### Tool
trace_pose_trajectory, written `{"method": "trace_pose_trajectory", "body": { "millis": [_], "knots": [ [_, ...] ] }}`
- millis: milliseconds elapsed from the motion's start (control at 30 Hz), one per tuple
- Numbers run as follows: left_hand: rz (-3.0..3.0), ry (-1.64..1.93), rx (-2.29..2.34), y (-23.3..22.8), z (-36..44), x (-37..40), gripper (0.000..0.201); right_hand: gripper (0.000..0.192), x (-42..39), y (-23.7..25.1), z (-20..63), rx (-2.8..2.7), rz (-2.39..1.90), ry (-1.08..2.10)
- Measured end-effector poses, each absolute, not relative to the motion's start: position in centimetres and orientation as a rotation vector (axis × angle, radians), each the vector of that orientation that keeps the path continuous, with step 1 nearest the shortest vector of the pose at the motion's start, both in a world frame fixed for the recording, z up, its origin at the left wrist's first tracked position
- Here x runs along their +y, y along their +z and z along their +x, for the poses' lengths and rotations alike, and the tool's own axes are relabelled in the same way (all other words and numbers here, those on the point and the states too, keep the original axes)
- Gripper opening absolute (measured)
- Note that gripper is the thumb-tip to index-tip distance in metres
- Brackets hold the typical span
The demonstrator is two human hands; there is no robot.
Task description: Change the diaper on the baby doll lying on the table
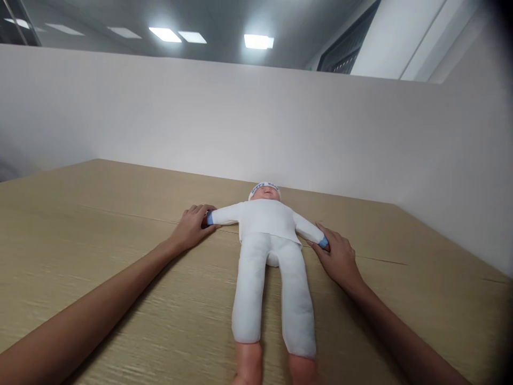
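A baby doll lies on its back on the wooden table, head at the far side and legs towards me. White top, white trousers and a white cap with blue lettering cover it; its lower legs are bare. Both doll arms stretch out sideways, with blue cuffs at the wrists. My left hand is closed around the doll's hand and cuff on the left. On the other side, my right hand grips the doll's other hand at its blue cuff. The doll's hands are mostly hidden by my fingers.
The light wooden table has thin seam lines across it. Behind it rises a plain white partition, which also continues on the right. Ceiling lights and a dark-framed window show above the partition.
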State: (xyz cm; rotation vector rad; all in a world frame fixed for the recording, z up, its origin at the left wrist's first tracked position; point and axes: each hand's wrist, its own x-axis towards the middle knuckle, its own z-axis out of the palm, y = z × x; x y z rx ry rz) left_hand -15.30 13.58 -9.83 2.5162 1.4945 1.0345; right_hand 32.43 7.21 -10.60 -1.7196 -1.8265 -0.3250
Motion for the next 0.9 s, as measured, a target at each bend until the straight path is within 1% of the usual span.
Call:
{"method": "trace_pose_trajectory", "body": {
  "millis": [133,333,400,600,733,833,900],
  "knots": [
    [2.499,0.994,1.538,-9.6,-15.2,13.4,0.048,0.065,7.5,-10.6,31.9,-1.840,-1.745,-0.243],
    [2.447,1.049,1.612,-9.9,-15.7,12.0,0.059,0.077,5.6,-10.1,31.0,-1.758,-1.842,-0.259],
    [2.423,1.062,1.647,-10.1,-16.1,11.4,0.059,0.074,4.6,-10.1,30.9,-1.726,-1.854,-0.274],
    [2.391,1.049,1.722,-10.2,-16.7,9.1,0.050,0.062,1.6,-10.1,30.3,-1.665,-1.837,-0.275],
    [2.358,1.020,1.790,-9.8,-16.4,6.4,0.044,0.061,-0.6,-9.2,28.7,-1.647,-1.787,-0.243],
    [2.304,1.036,1.846,-9.0,-15.8,3.7,0.052,0.062,-4.3,-7.1,26.5,-1.670,-1.732,-0.212],
    [2.277,1.057,1.864,-8.3,-15.4,1.0,0.058,0.061,-8.8,-5.7,25.0,-1.694,-1.680,-0.189]
  ]
}}
